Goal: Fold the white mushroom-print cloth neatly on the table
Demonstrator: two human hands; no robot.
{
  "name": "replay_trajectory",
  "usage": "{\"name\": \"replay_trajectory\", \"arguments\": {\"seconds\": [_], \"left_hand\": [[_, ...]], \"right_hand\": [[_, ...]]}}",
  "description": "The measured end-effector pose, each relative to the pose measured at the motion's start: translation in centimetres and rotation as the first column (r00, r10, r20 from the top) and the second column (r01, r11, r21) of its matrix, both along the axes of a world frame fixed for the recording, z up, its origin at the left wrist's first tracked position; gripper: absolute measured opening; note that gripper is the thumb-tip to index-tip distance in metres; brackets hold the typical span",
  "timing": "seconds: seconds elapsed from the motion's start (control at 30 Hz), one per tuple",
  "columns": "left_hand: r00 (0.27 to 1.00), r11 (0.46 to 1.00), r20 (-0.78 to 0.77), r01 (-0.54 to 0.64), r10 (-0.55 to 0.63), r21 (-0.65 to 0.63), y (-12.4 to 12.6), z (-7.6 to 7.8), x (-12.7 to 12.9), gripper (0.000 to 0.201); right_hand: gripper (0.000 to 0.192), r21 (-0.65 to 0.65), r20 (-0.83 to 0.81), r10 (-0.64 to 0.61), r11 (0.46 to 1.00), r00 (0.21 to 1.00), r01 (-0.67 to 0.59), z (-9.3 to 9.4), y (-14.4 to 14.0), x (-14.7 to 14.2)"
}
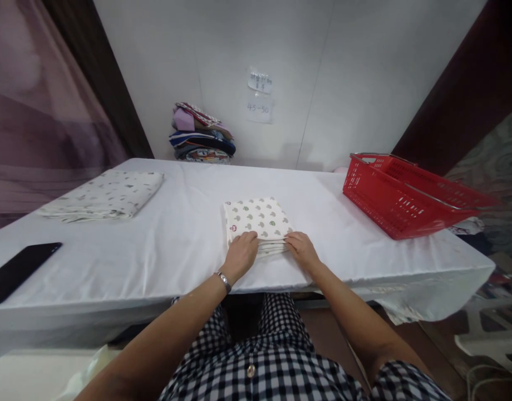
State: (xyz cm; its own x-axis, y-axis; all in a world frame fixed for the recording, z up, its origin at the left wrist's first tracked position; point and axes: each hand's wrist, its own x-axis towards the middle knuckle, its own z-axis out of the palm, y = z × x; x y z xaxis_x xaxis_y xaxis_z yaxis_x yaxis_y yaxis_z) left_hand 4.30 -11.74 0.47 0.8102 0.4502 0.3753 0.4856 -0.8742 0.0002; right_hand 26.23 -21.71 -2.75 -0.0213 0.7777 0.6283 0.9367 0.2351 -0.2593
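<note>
A folded white cloth (260, 217) printed with grey mushroom shapes and a few red and green marks lies before me in several layers. My left hand (241, 255) pinches the left part of its near edge, fingers on top and the thumb side hidden. At the near right corner, my right hand (303, 250) grips the same edge between fingers and thumb. Between the hands the top layer sits slightly apart from the layers below. A watch (225, 281) is on my left wrist.
A white-covered table (189, 239) spans the view. Another folded patterned cloth (109, 195) lies at the left, with a black phone (24, 270) nearer me. A red plastic basket (406, 195) stands at the right. Stacked folded fabrics (202, 136) rest against the back wall beside paper notes (259, 100).
</note>
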Motion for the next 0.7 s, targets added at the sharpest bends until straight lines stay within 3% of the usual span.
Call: {"name": "replay_trajectory", "arguments": {"seconds": [0.2,0.37,0.57,0.7], "left_hand": [[0.999,0.998,-0.005,0.052,-0.052,0.038,-0.8,-0.6,-0.3,0.014],[1.000,0.999,-0.003,0.022,-0.022,0.032,-0.8,-0.8,-0.2,0.013],[1.000,1.000,0.019,-0.018,0.018,0.022,-0.9,-1.1,-0.1,0.014],[0.999,0.999,0.026,-0.022,0.022,0.025,-1.1,-1.2,0.1,0.022]], "right_hand": [[0.019,0.005,-0.014,0.009,1.000,1.000,-0.009,-0.5,-0.6,0.1],[0.023,0.010,-0.222,-0.016,1.000,0.975,0.019,-1.2,-1.1,0.3],[0.027,-0.033,-0.539,-0.076,0.997,0.839,0.069,-1.8,-1.4,0.3],[0.030,-0.062,-0.725,-0.158,0.984,0.670,0.165,-1.5,-1.4,0.4]]}}
